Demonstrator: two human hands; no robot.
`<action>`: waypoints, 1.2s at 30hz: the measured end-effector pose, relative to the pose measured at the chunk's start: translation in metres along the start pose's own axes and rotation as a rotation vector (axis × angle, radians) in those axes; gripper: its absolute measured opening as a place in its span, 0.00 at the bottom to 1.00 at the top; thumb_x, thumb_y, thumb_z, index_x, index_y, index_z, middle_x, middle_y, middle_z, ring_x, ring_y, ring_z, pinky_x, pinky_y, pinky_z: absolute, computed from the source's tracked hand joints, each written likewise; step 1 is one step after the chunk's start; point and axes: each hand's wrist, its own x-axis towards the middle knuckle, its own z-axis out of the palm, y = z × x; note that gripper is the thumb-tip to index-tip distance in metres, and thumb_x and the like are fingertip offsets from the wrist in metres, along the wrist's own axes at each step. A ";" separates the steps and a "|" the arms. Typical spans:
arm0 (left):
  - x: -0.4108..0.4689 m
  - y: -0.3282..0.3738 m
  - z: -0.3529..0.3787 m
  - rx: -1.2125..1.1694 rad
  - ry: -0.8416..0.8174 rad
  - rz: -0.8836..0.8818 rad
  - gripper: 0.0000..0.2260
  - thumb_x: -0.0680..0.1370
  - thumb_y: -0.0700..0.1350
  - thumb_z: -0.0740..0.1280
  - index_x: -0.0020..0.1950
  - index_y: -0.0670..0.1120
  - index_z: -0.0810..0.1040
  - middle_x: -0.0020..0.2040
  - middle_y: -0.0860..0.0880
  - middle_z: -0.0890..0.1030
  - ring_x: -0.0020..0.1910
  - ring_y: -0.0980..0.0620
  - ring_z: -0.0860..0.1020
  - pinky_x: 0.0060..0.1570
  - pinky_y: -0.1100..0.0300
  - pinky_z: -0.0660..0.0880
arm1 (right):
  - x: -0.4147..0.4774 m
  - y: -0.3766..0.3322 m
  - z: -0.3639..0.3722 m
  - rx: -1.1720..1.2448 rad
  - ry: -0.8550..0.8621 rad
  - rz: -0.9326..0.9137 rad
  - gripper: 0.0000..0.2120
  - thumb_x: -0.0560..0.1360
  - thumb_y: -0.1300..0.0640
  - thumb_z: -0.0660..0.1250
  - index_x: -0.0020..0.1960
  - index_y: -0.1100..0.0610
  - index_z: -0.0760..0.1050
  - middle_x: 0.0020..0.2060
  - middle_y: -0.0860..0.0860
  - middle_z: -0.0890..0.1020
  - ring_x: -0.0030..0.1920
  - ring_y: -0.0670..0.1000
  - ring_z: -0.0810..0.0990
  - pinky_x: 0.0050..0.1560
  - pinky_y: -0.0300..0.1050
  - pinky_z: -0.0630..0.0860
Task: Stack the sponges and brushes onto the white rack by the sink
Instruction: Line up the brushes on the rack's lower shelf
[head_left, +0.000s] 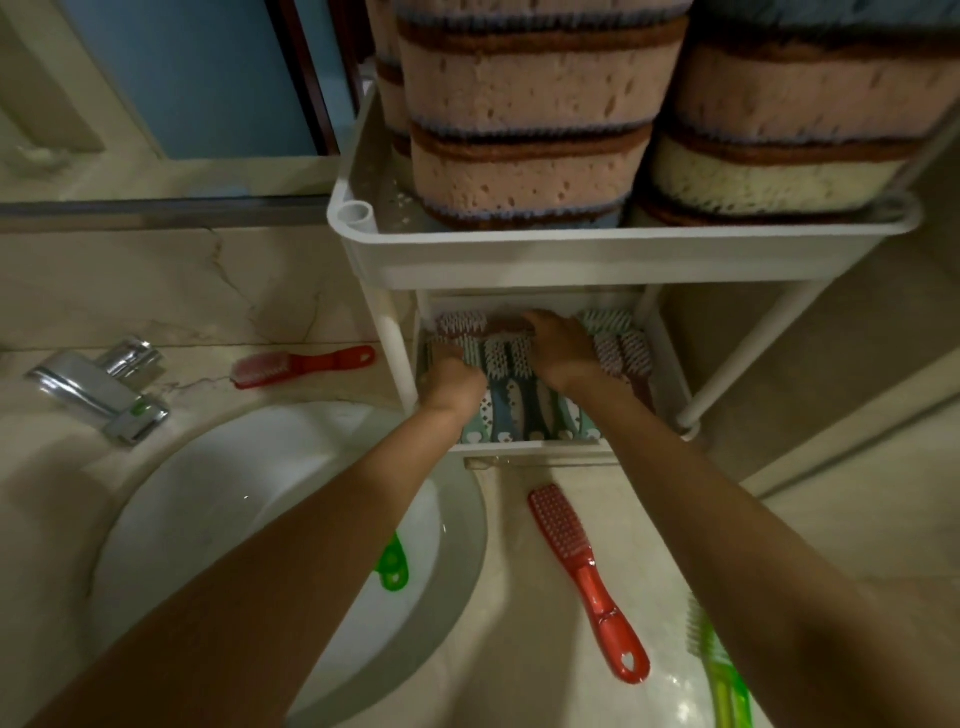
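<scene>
Marble counter (519, 597) beside a white sink (223, 499), dim light. Both hands work inside the lower tier of the white rack (597, 254), on a row of teal brushes (511, 374) lying bristles up, handles toward the person, long axes running front to back. Left hand (452, 382) rests at the row's left end, fingers curled down onto the brush heads; right hand (561, 348) lies over the middle, fingers spread flat on the bristles. Cannot tell whether either hand actually grips a brush. Upper tier holds stacked sponges (524, 130), pink with brown bands. Not yet racked: red brush (587, 582) on the counter just below the rack, handle toward the person, nearer the right hand; second red brush (304, 366) left of the rack by the faucet (98, 389), nearer the left hand; green brush (392, 566) in the sink; another green brush (719, 670) at the lower right edge. Judgement: the row is being squared up; the near red brush is likely next.
</scene>
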 end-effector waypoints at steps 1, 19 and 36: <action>-0.010 0.003 -0.002 -0.015 -0.020 0.020 0.13 0.78 0.36 0.60 0.63 0.40 0.71 0.59 0.38 0.78 0.54 0.43 0.78 0.57 0.51 0.76 | -0.005 -0.001 -0.003 0.015 0.026 0.013 0.21 0.77 0.67 0.56 0.68 0.55 0.67 0.67 0.57 0.73 0.66 0.58 0.71 0.69 0.52 0.66; -0.181 -0.107 -0.069 -0.339 -0.251 -0.148 0.06 0.79 0.32 0.56 0.47 0.41 0.70 0.39 0.43 0.76 0.36 0.51 0.74 0.39 0.62 0.72 | -0.307 -0.025 0.058 0.209 -0.122 0.086 0.21 0.68 0.48 0.69 0.58 0.57 0.76 0.52 0.54 0.77 0.53 0.52 0.76 0.54 0.41 0.72; -0.217 -0.162 -0.120 -0.382 -0.333 -0.208 0.07 0.79 0.40 0.57 0.43 0.42 0.71 0.37 0.44 0.74 0.35 0.50 0.73 0.37 0.61 0.68 | -0.364 -0.056 0.122 -0.075 -0.183 0.196 0.16 0.74 0.54 0.65 0.57 0.55 0.61 0.54 0.54 0.75 0.52 0.55 0.76 0.49 0.43 0.71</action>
